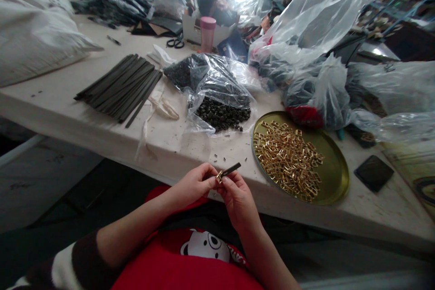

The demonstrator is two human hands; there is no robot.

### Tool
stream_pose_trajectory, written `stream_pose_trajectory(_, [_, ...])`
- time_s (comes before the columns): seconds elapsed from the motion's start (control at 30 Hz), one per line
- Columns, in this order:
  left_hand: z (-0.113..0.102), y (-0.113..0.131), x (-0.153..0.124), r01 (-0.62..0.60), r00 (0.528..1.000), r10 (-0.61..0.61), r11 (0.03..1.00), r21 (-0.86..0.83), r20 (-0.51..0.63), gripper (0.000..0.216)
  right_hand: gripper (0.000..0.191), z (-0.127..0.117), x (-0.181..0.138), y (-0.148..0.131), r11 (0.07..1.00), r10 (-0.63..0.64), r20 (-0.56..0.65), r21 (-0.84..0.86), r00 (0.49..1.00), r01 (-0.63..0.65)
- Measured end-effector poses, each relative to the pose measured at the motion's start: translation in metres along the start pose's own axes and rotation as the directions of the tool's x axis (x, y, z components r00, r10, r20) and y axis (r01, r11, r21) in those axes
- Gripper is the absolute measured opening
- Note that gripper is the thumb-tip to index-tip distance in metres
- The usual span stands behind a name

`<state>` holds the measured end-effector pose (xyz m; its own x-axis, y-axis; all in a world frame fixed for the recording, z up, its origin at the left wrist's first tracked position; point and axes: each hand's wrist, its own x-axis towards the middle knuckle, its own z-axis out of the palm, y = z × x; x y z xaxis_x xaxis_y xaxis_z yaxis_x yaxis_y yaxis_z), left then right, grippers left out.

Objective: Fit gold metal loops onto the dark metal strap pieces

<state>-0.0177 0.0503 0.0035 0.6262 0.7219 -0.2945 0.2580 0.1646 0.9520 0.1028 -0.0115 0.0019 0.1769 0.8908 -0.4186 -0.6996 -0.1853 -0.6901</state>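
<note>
Just in front of the table edge, my two hands meet around a small gold buckle (219,176) and a short dark strap (232,169). My left hand (200,181) pinches the buckle from the left, thumb and fingers closed. My right hand (238,192) is closed too, its thumb against the strap where it meets the buckle. The strap's free end points up and right. Fingers hide part of the buckle. To the right, a round gold tray (335,181) bears a heap of gold buckles (288,158).
A bundle of dark strips (118,88) lies at left. An open plastic bag (217,77) spills small black pieces (220,115). Behind stand a pink cup (207,35) and scissors (175,43). A dark square (374,173) lies right of the tray; filled clear bags (316,86) crowd the back right.
</note>
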Motion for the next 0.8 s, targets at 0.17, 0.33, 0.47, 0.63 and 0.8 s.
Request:
stream_pose_trajectory(0.17, [0.002,-0.004,0.000,-0.006,0.999,0.006,1.000,-0.018,-0.034,0.016,0.012,0.005,0.000,0.002,0.998,-0.003,-0.028,0.064,1.000,0.004])
stream_pose_trajectory(0.33, [0.002,-0.008,0.003,-0.017,0.999,0.016,1.000,-0.023,-0.034,0.016,0.012,0.004,-0.002,0.004,1.000,-0.014,-0.034,0.016,0.999,0.014])
stream_pose_trajectory(0.47, [0.002,-0.004,0.002,-0.008,0.999,0.008,1.000,-0.013,-0.036,0.019,0.010,-0.002,-0.003,0.004,0.991,-0.082,-0.007,-0.110,0.997,0.081])
stream_pose_trajectory(0.63, [0.002,0.006,-0.003,0.016,1.000,-0.016,1.000,-0.012,0.015,0.017,0.011,-0.007,-0.003,0.006,0.976,-0.114,0.009,-0.183,0.993,0.114])
stream_pose_trajectory(0.8, [0.002,0.008,-0.005,0.012,0.999,-0.012,1.000,-0.012,0.052,0.015,0.011,-0.011,-0.003,0.008,0.969,-0.108,0.004,-0.221,0.994,0.107])
